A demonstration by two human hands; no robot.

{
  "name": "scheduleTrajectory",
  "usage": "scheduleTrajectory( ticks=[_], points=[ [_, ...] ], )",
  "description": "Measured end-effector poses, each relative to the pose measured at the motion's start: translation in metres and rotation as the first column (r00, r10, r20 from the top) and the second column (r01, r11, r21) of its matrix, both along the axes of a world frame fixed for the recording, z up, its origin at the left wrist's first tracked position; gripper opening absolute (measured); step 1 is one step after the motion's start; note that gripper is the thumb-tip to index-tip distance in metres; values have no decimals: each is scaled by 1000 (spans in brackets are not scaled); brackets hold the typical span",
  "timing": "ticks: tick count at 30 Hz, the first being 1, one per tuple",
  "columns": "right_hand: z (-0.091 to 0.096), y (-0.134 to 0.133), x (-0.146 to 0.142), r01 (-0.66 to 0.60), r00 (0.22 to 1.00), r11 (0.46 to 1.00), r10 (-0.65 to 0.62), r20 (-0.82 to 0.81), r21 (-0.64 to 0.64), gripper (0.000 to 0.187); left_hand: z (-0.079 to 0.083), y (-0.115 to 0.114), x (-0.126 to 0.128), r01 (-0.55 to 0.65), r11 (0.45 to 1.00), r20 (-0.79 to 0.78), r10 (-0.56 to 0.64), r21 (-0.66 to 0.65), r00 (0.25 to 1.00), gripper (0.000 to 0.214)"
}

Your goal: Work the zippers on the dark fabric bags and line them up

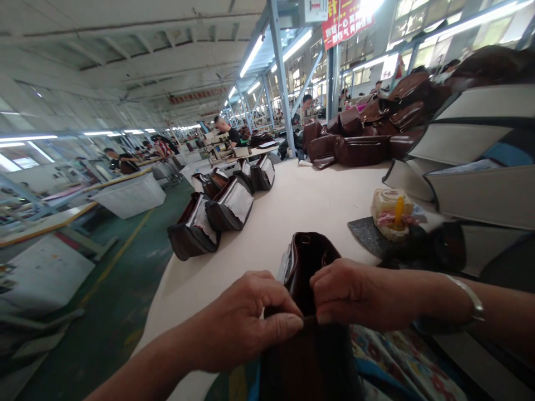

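Observation:
A dark brown leather bag [309,356] stands in front of me with its mouth open, a small metal ring fitting showing at its far rim. My left hand [254,317] pinches the bag's near edge between thumb and forefinger. Just to the right, my right hand [355,292] grips the same edge, thumb below and fingers over the top. A gap of a few centimetres lies between the two thumbs. White lining or paper sticks out at the bag's left side. The bag's lower part fades into shadow.
Several unfinished dark bags [229,203] stand along the table's [284,206] left edge. A glue container [390,214] with a yellow handle sits on a dark board [361,236]. Brown bags [361,147] are heaped at the back right, and pale stacked pieces [485,195] rise at my right.

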State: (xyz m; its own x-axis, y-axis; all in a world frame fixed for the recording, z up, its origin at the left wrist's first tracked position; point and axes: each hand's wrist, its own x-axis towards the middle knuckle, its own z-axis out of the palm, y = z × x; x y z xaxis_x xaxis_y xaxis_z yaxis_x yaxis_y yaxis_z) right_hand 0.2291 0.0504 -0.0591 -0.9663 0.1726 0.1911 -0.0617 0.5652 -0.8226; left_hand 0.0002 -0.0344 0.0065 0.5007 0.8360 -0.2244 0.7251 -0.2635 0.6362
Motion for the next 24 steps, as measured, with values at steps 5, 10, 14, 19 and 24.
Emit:
scheduleTrajectory(
  ticks=[5,10,14,19,24],
  points=[
    [3,-2,-2,-8,998,991,17,67,-136,36,3,3,-5,-7,1000,-18,7,-3,1000,23],
    [4,-3,-6,-26,998,982,37,59,-185,27,3,4,-5,16,997,17,-15,-79,1000,13],
    [-2,-4,-6,-17,997,973,33,69,-229,26,-2,-3,2,-78,996,-43,77,-43,996,2],
    [2,-2,-11,12,991,970,20,130,-244,26,-6,-12,10,-152,985,-97,160,86,982,7],
    [14,-1,-19,-61,990,990,76,117,-125,26,-3,-14,8,-173,981,-85,181,88,980,7]
  ],
)
